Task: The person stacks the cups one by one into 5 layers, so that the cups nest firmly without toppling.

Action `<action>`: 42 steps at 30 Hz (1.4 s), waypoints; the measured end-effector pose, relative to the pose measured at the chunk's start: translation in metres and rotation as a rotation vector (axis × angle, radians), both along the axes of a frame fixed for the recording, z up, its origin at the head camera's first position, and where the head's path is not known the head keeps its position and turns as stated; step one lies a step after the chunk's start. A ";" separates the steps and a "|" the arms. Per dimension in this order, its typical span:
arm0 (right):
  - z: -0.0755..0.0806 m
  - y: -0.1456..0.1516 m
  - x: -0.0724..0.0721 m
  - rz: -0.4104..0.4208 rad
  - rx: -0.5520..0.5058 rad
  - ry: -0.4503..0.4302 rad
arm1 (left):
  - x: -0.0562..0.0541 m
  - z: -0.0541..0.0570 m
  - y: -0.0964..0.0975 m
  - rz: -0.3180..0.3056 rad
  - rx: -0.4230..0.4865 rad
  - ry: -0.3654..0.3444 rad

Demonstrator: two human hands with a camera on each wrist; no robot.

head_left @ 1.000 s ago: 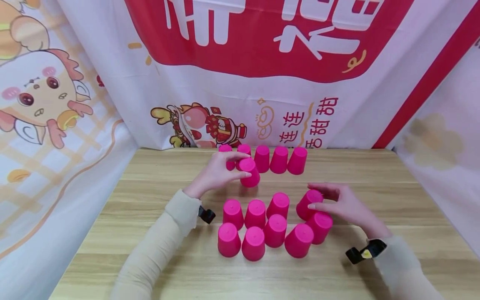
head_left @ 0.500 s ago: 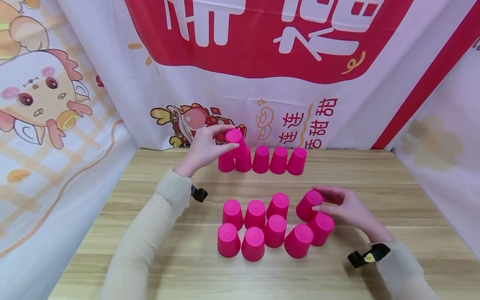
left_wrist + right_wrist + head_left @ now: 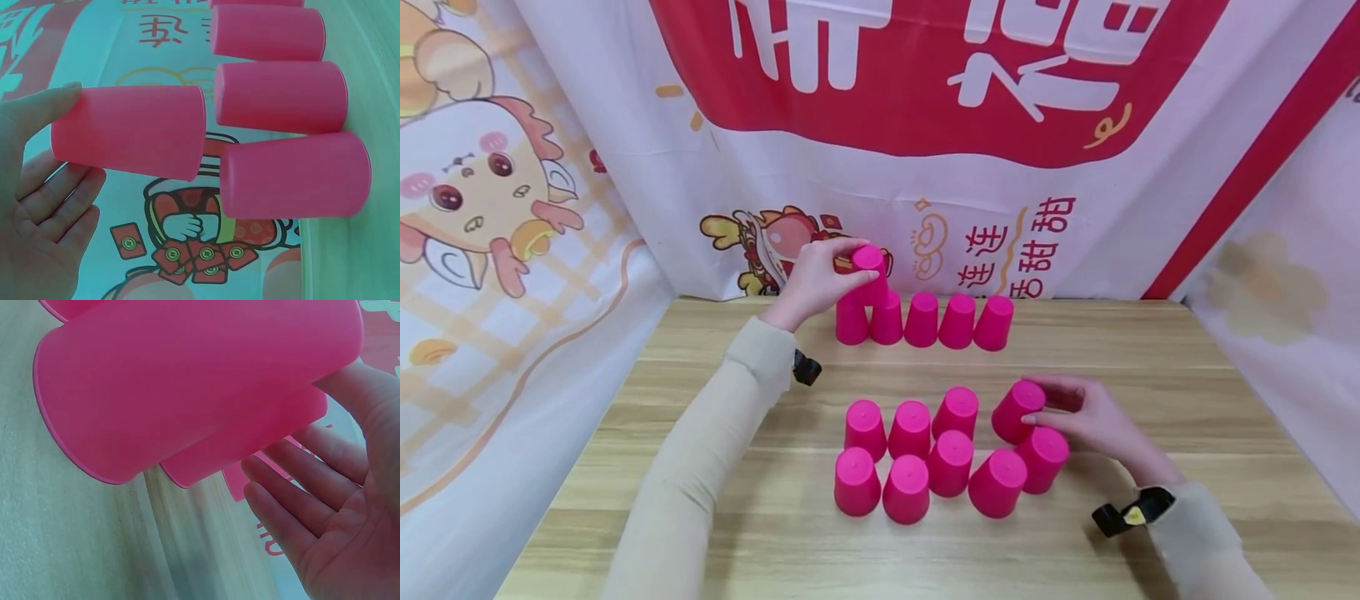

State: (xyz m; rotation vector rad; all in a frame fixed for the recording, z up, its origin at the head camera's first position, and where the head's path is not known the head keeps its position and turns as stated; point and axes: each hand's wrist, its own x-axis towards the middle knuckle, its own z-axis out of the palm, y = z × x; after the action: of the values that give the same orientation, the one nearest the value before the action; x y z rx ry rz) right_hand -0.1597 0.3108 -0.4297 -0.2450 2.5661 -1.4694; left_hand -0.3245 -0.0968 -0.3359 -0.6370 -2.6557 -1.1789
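My left hand (image 3: pixel 820 279) pinches an upside-down pink plastic cup (image 3: pixel 872 279) between thumb and fingers, near its closed end. It is up over the two leftmost cups of the back row; in the left wrist view the held cup (image 3: pixel 131 128) has its rim close to the base of a row cup (image 3: pixel 294 178). My right hand (image 3: pixel 1090 417) has thumb and fingers around another pink cup (image 3: pixel 1018 411) at the right of the front group. A nearer cup (image 3: pixel 194 387) fills much of the right wrist view and partly hides that gripped cup (image 3: pixel 250 437).
The back row of upside-down cups (image 3: pixel 957 321) stands near the hanging printed cloth (image 3: pixel 850 183). Several more upside-down cups (image 3: pixel 906 490) stand in two loose rows on the wooden table (image 3: pixel 775 533). Cloth (image 3: pixel 512 250) also hangs at both sides.
My left hand has lifted its cup from in front of the back row, up and left, then lowered it slightly over the two leftmost cups. The right hand has barely moved.
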 end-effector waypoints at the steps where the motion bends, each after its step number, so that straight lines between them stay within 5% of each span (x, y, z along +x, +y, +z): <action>1: 0.000 0.000 0.000 0.001 0.000 0.003 | -0.001 0.000 -0.001 0.004 -0.004 -0.003; 13: -0.006 0.001 0.000 -0.009 -0.003 0.012 | -0.006 -0.006 -0.001 -0.003 -0.016 -0.072; 34: -0.009 -0.002 0.001 -0.027 -0.018 -0.001 | -0.008 -0.014 -0.003 -0.009 0.003 -0.083; 42: -0.006 -0.002 0.001 -0.057 0.001 -0.007 | -0.001 -0.016 -0.007 -0.006 0.046 -0.058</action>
State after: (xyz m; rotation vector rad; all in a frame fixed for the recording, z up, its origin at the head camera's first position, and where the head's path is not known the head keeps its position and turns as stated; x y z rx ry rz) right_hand -0.1583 0.3087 -0.4357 -0.1678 2.5882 -1.4855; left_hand -0.3254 -0.1037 -0.3520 -0.6126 -2.6667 -1.2753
